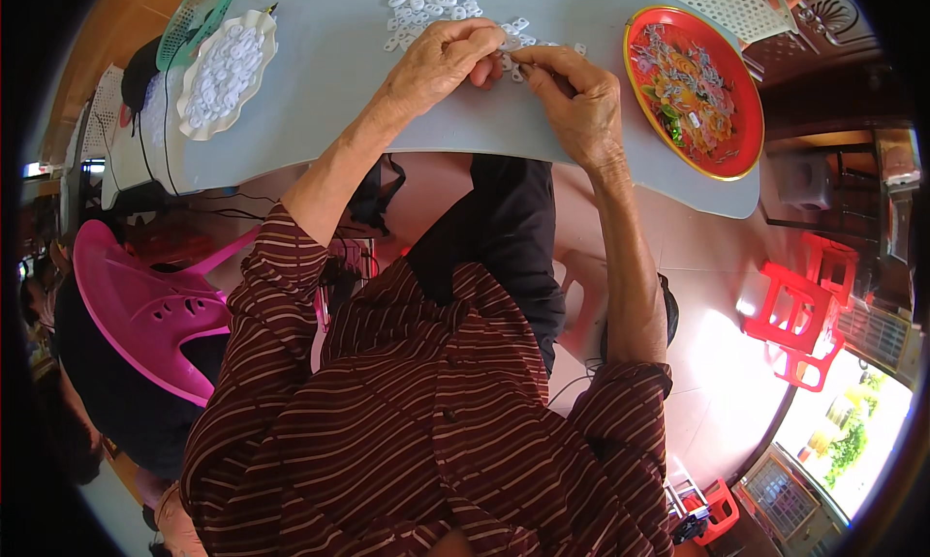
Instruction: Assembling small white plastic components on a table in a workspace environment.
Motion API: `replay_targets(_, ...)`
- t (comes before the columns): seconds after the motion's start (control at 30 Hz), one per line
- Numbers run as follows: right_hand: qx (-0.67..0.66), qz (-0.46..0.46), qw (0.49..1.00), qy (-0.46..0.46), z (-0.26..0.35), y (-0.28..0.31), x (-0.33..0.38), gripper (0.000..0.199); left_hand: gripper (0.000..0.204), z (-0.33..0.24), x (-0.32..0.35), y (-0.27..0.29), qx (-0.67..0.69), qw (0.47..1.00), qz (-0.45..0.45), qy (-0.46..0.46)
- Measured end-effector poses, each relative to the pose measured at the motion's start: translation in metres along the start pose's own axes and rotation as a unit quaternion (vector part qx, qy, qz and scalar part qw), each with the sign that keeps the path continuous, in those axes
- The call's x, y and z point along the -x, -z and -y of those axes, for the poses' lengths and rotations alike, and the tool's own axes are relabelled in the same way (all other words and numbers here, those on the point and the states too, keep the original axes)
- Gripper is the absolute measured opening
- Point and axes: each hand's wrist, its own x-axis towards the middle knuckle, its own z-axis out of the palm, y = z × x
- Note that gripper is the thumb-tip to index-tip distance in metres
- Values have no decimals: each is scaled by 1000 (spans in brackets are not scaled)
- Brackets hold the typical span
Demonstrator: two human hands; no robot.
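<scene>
My left hand (441, 58) and my right hand (579, 102) meet over the pale grey table (329, 82). Both pinch small white plastic pieces (513, 65) between their fingertips. A loose heap of the same white ring-like pieces (436, 0) lies just beyond my hands. My sleeves are dark red with thin stripes.
A white scalloped dish (226, 73) full of white pieces sits at the left, by a green mesh basket (199, 15). A red tray (693, 90) with small coloured bits is at the right, a white perforated basket (727, 0) behind it. A pink chair (145, 310) and red stools (804, 310) stand on the floor.
</scene>
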Motion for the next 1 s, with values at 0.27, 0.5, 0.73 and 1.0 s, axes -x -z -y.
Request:
replay_targets(0.27,40,-21,999,10,6,3,-3,15,38,7,-5,-5,34,998,-45,-18)
replay_targets(0.5,80,-39,996,-7,33,23,-1,11,35,5,0,-3,41,998,-41,-20)
replay_targets(0.73,193,-166,967,27,25,98,-50,10,34,2,6,-9,72,996,-50,4)
replay_targets(1.0,437,-156,883,-74,-16,173,-32,18,32,2,2,-8,99,995,-30,0)
